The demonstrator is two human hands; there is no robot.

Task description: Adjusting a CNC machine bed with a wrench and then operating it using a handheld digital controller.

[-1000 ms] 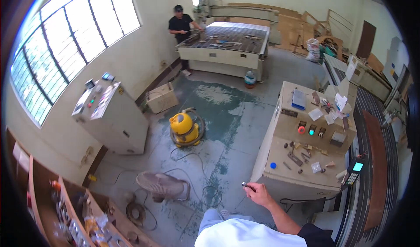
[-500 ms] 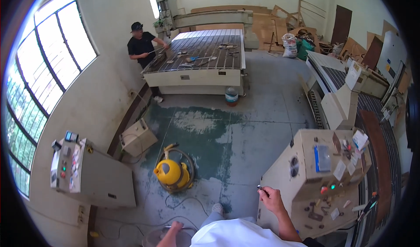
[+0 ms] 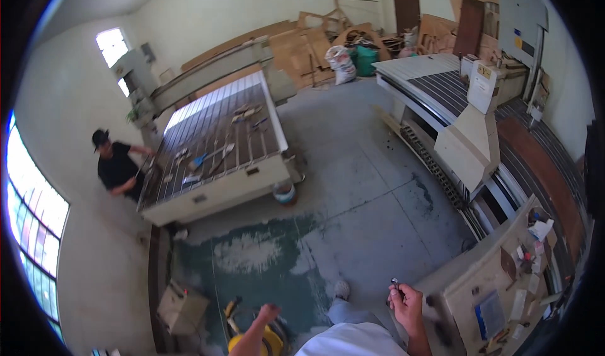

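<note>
My right hand [image 3: 408, 304] is raised at the lower right, its fingers pinched round a small dark metal tool [image 3: 395, 281] with a ring-like end. What kind of tool it is does not show clearly. Lower left, my left hand [image 3: 269, 313] hangs in front of the yellow vacuum cleaner [image 3: 272, 342], fingers curled in and slightly blurred. Nothing shows in it, and whether it touches the vacuum cannot be made out. To the right of my right hand stands the beige control cabinet [image 3: 463, 299], with a blue-edged clear case [image 3: 490, 314] and small tools on top.
A co-worker in black [image 3: 118, 170] stands left of a large slatted machine bed [image 3: 217, 138] strewn with tools. A bucket [image 3: 285, 192] sits at its corner. Another machine [image 3: 466, 148] spans the right. Sacks [image 3: 341, 64] and wood offcuts lie at the back. A beige box [image 3: 181, 309] stands lower left.
My view has swung right and up, and my foot is farther forward past the vacuum. My left hand has come up from beside a round grey thing. My right hand still holds the small tool.
</note>
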